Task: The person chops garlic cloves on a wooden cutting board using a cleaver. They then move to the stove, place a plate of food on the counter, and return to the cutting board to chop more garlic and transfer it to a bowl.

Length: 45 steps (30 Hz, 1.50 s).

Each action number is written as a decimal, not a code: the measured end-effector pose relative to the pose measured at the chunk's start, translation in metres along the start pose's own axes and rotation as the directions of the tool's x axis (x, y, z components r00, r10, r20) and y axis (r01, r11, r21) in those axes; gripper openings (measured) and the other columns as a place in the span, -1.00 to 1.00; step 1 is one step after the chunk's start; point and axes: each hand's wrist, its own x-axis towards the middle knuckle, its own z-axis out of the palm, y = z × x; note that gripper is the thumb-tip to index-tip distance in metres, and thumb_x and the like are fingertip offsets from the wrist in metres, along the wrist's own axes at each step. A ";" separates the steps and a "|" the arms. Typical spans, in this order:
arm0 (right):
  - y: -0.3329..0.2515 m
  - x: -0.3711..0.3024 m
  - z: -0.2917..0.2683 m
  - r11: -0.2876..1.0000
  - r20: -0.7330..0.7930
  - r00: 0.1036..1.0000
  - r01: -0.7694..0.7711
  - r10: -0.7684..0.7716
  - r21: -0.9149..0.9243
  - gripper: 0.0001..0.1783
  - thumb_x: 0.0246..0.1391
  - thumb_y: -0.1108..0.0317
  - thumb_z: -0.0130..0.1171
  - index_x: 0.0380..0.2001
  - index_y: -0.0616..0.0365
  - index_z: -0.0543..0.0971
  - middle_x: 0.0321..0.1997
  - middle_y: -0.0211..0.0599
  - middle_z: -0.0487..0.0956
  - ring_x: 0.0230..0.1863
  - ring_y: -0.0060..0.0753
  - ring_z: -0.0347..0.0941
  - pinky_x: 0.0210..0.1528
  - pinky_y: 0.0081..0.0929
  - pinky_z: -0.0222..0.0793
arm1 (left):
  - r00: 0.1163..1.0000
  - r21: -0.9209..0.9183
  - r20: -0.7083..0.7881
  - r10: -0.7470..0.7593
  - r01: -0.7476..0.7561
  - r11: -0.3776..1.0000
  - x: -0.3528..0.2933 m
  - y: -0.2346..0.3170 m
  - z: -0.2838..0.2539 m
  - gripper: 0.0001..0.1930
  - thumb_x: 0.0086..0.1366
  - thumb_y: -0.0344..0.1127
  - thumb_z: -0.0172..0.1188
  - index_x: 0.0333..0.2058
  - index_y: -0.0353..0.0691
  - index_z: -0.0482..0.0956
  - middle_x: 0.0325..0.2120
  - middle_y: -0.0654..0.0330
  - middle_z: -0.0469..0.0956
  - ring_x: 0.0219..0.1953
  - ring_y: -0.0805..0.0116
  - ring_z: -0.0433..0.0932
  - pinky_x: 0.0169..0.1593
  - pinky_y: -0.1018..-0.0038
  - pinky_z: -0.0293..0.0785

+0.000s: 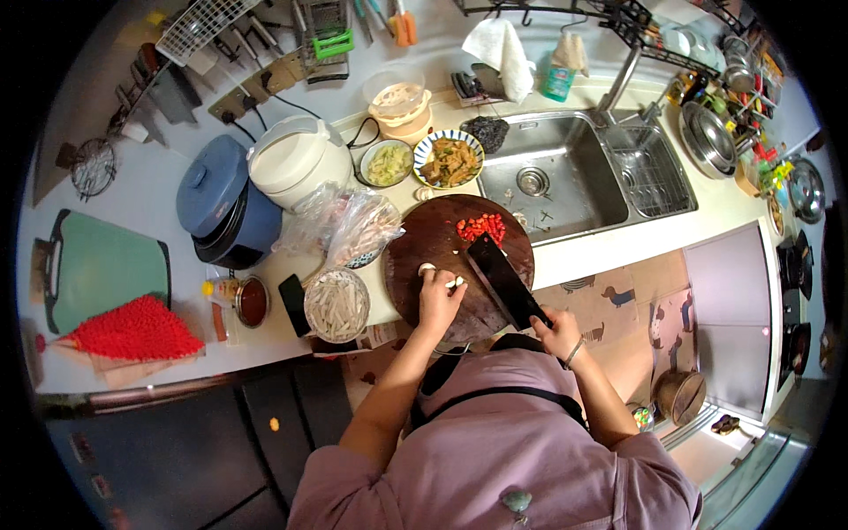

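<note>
On the round wooden chopping board (415,238) lies a heap of chopped red chillies (481,228), with small pale bits near it. My right hand (558,334) is wrapped round the handle of a dark-bladed cleaver (503,278). The blade lies slantwise over the board, its far end beside the chillies. My left hand (439,305) is on the board to the left of the blade, fingers bent and closed round a white garlic clove (455,283). Another pale garlic piece (427,267) sits at its fingertips. The cleaver's edge is apart from the left fingers.
Left of the board are a bowl of pale strips (336,306), a phone (294,305), plastic bags (331,221) and a white rice cooker (299,163). Behind stand a bowl of green vegetables (387,164) and a plate of cooked food (449,159). A steel sink (574,177) is at the right.
</note>
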 end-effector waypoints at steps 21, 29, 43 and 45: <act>-0.036 0.030 0.014 0.817 0.125 0.989 0.137 -0.080 -0.560 -0.82 0.13 0.33 0.02 -0.37 0.25 0.45 -0.39 0.12 0.56 -0.33 0.28 0.51 -0.24 0.04 0.46 | 0.973 0.070 -0.090 0.213 -0.208 0.976 0.028 -0.007 0.021 -0.91 0.10 -0.49 0.33 -0.38 -0.32 0.69 -0.34 0.10 0.62 -0.29 0.16 0.59 -0.20 0.31 0.52; -0.037 0.045 0.010 0.858 0.117 0.978 0.206 -0.171 -0.471 -0.81 0.15 0.32 0.03 -0.34 0.26 0.45 -0.32 0.14 0.56 -0.31 0.25 0.52 -0.22 0.03 0.47 | 0.978 0.017 -0.097 0.183 -0.182 0.983 0.028 -0.010 0.007 -0.92 0.07 -0.47 0.34 -0.41 -0.26 0.69 -0.39 0.18 0.63 -0.35 0.20 0.59 -0.16 0.34 0.39; -0.023 0.059 0.016 0.884 0.138 0.949 0.313 -0.282 -0.347 -0.83 0.09 0.37 0.10 -0.40 0.29 0.45 -0.47 0.24 0.53 -0.35 0.32 0.48 -0.30 0.06 0.39 | 0.964 -0.046 -0.129 0.232 -0.240 0.970 0.035 -0.011 -0.012 -0.86 0.01 -0.51 0.36 -0.39 -0.25 0.67 -0.32 0.10 0.59 -0.26 0.12 0.57 -0.20 0.33 0.52; -0.021 0.050 0.012 0.881 0.090 0.929 0.368 -0.358 -0.296 -0.83 0.06 0.40 0.14 -0.46 0.30 0.45 -0.48 0.25 0.51 -0.36 0.33 0.46 -0.32 0.04 0.37 | 0.961 0.144 -0.210 0.179 -0.151 0.978 0.037 -0.004 -0.041 -0.83 0.00 -0.45 0.40 -0.36 -0.22 0.67 -0.32 0.13 0.55 -0.25 0.13 0.52 -0.22 0.33 0.51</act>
